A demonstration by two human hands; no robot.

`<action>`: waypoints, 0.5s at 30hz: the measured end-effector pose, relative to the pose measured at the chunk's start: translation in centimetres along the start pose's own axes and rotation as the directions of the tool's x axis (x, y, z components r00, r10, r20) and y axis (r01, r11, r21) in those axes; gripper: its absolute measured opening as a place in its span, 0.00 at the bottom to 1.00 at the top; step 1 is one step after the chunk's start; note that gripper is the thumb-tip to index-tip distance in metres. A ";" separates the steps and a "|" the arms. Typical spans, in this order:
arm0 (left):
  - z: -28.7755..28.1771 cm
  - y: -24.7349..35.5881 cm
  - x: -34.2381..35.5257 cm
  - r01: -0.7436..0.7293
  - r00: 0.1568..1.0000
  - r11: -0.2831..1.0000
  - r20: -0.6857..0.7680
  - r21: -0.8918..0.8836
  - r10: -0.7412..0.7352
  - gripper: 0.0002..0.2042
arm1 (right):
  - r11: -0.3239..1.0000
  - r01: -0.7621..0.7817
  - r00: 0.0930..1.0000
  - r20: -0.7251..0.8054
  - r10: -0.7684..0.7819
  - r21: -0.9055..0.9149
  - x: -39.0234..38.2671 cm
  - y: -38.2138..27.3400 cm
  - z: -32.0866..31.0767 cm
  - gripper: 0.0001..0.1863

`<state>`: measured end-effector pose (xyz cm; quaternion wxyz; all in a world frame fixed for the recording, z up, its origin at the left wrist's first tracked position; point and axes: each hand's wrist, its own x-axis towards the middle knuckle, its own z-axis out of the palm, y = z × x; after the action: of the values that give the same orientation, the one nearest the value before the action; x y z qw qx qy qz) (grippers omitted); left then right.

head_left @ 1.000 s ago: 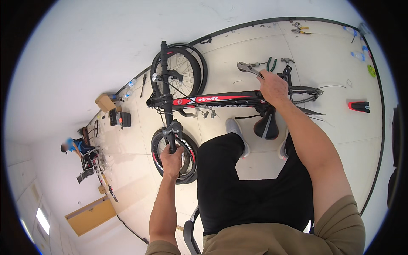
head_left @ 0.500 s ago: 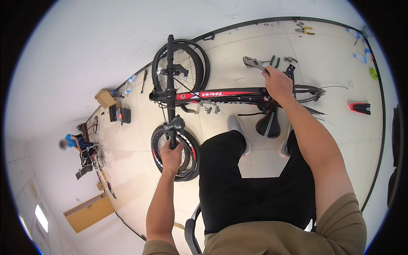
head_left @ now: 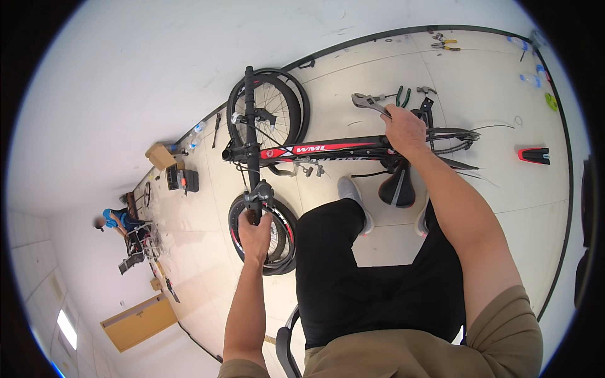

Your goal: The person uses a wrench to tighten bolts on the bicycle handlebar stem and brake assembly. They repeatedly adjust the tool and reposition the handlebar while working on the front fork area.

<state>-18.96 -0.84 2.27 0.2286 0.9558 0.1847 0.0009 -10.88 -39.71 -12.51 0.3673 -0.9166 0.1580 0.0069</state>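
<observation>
My left hand (head_left: pixel 255 234) is closed around the near end of the handlebar (head_left: pixel 250 107), just below a brake lever (head_left: pixel 258 194). An adjustable wrench (head_left: pixel 370 103) is gripped in my right hand (head_left: pixel 405 131), its jaws pointing away to the left. That hand is over the rear part of a black and red bicycle frame (head_left: pixel 334 148), which lies across in front of my legs. From the frame a black saddle (head_left: pixel 397 187) points toward me. Two wheels lie on the floor by the handlebar, a far wheel (head_left: pixel 271 104) and a near wheel (head_left: pixel 287 255).
Green-handled pliers (head_left: pixel 403 96) and a hammer (head_left: pixel 426 90) lie beyond my right hand. Yellow-handled pliers (head_left: pixel 445 45) are near the wall. A red and black part (head_left: pixel 534 155) lies to the right. At far left are a cardboard box (head_left: pixel 162 155), a toolbox (head_left: pixel 189 181) and another person (head_left: pixel 116 220).
The view has shifted slightly. The handlebar leans a little differently, its far end lower in view. Both hands keep their grips, and the wrench has moved slightly left.
</observation>
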 end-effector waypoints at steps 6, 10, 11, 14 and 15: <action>-0.4 3.1 0.7 -0.111 0.984 0.992 -0.143 -0.064 0.101 0.26 | 1.000 -0.015 0.999 0.033 0.016 -0.024 0.0 -0.1 -0.5 0.12; 0.6 6.0 3.1 -0.155 0.985 0.982 -0.092 -0.107 0.146 0.29 | 1.000 -0.012 1.000 0.004 0.012 -0.012 0.1 0.1 -0.2 0.12; 1.1 5.9 4.0 -0.133 0.990 0.974 -0.061 -0.183 0.124 0.29 | 1.000 -0.010 1.000 0.012 0.010 -0.008 0.1 0.0 0.0 0.12; 2.0 6.7 6.7 0.013 0.998 0.970 0.070 -0.243 0.004 0.29 | 1.000 -0.013 1.000 0.018 0.013 -0.007 0.2 -0.2 0.0 0.12; 2.2 7.0 7.4 0.075 0.992 0.970 0.119 -0.229 -0.049 0.28 | 1.000 -0.018 1.000 0.017 0.018 -0.009 0.1 -0.2 -0.1 0.12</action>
<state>-9.37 -4.95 2.76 0.3492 0.9146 0.2000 -0.0384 -10.71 -39.67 -12.37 0.3647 -0.9166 0.1630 0.0185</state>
